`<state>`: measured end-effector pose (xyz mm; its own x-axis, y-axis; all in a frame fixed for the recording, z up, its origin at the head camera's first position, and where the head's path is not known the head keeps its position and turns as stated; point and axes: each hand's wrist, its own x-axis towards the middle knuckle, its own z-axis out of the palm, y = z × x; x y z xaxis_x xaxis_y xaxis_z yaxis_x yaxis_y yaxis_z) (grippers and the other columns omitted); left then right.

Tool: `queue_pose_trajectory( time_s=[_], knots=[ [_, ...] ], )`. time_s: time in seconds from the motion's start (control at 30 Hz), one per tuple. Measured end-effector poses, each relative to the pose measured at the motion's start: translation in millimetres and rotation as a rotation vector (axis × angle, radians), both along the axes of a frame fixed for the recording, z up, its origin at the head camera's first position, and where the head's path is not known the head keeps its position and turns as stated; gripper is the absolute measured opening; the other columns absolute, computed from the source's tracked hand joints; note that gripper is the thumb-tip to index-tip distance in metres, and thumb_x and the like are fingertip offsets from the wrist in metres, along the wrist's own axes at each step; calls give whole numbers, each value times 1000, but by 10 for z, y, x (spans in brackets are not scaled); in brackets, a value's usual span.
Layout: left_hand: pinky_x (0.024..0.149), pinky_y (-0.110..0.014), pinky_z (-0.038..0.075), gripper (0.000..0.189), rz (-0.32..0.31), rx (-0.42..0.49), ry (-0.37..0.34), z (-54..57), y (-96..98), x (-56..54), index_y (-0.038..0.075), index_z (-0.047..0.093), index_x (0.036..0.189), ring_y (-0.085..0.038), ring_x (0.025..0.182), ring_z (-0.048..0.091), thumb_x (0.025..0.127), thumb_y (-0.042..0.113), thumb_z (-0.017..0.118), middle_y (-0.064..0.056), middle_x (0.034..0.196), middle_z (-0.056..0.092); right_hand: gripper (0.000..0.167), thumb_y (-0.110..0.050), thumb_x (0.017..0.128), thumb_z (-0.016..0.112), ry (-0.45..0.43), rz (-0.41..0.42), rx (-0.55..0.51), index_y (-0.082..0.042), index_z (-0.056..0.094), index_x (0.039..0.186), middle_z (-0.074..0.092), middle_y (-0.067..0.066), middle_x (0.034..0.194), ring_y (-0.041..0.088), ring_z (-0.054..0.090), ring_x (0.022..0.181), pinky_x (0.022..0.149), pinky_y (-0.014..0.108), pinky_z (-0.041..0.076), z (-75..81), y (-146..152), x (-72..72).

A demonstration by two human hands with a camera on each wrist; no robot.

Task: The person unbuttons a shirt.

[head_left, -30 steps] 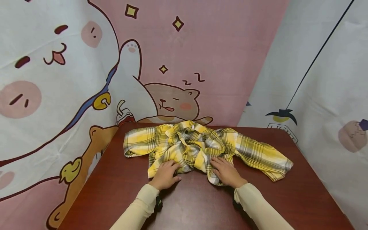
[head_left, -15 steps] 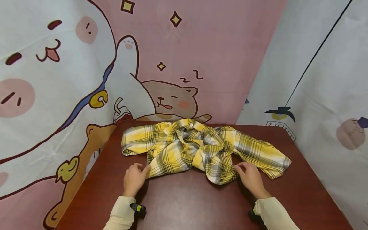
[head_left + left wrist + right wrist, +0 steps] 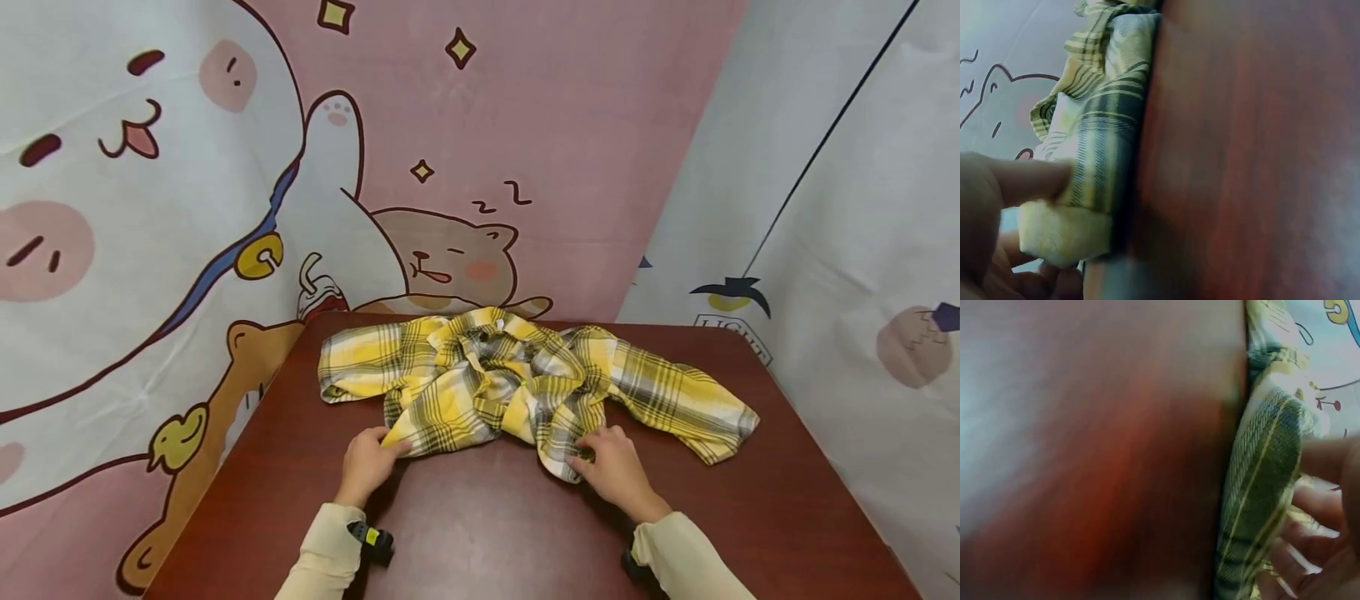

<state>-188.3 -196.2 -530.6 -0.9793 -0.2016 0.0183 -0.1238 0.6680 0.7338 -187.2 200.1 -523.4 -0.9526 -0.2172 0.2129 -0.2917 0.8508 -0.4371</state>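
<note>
A yellow, grey and white plaid shirt (image 3: 442, 408) lies rumpled on the table, both sleeves spread out sideways and the collar at the far side. At its near left corner my left hand (image 3: 369, 463) pinches the hem. The left wrist view shows the thumb (image 3: 1035, 180) over the cloth and the other fingers behind it. My right hand (image 3: 617, 468) pinches the near hem right of the middle, thumb and forefinger meeting at the cloth. In the right wrist view, curled fingers (image 3: 1319, 503) touch the raised edge of the shirt, partly hiding it.
The dark red-brown table (image 3: 495, 533) reaches back to a wall hung with a cartoon-printed cloth (image 3: 585, 150). A dark band with a small device (image 3: 372, 540) sits at the left wrist.
Both hands first lay on the shirt front, then moved outward to its near corners. Since then the right hand has come inward along the hem, and the left slightly right onto the corner.
</note>
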Motion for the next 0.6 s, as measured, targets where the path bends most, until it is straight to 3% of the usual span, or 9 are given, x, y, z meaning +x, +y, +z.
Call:
queue_pose_trajectory(
  time_s=[0.1,0.2,0.27,0.37,0.47,0.53,0.6],
  knots=[
    [55,-31,36,21,-31,127,12,58,4,-72,8,63,77,-17,57,44,86,22,76,0,62,48,7,-12,86,75,42,17,-147,-11,70,90,65,3,91,26,54,84,79,48,43,77,-17,-56],
    [59,-28,37,19,-42,296,95,161,-32,-140,2,62,83,-14,61,44,89,16,72,1,66,47,3,-7,93,66,75,4,-358,-10,64,92,61,1,85,18,52,74,69,36,43,219,17,-131],
    [62,-26,38,18,-35,410,161,247,-75,-184,-3,62,91,-12,66,45,92,14,69,1,71,48,5,-9,98,58,79,-40,-492,-6,60,94,56,2,79,13,47,66,62,30,39,335,70,-169],
    [64,-23,41,23,17,541,220,347,-170,-227,-9,61,102,-10,70,48,95,12,64,-2,78,53,15,-14,102,51,78,-170,-634,0,55,99,51,4,77,11,44,66,61,26,36,451,186,-200],
    [68,-25,43,26,107,523,187,348,-283,-225,-8,60,110,-13,76,52,98,15,60,-8,87,58,22,-18,104,48,16,-301,-614,3,54,101,51,8,78,14,45,66,60,27,37,438,343,-195],
    [73,-30,44,30,138,441,95,296,-353,-191,-6,58,114,-20,85,55,98,20,59,-13,96,60,28,-24,104,46,-93,-346,-502,3,55,106,56,12,85,18,51,70,62,30,40,368,456,-163],
    [83,-38,44,38,125,368,-18,215,-412,-142,-4,54,121,-27,98,55,97,24,60,-19,110,59,40,-33,104,44,-210,-350,-382,5,56,111,59,19,94,26,56,78,66,36,45,288,558,-117]
  ],
)
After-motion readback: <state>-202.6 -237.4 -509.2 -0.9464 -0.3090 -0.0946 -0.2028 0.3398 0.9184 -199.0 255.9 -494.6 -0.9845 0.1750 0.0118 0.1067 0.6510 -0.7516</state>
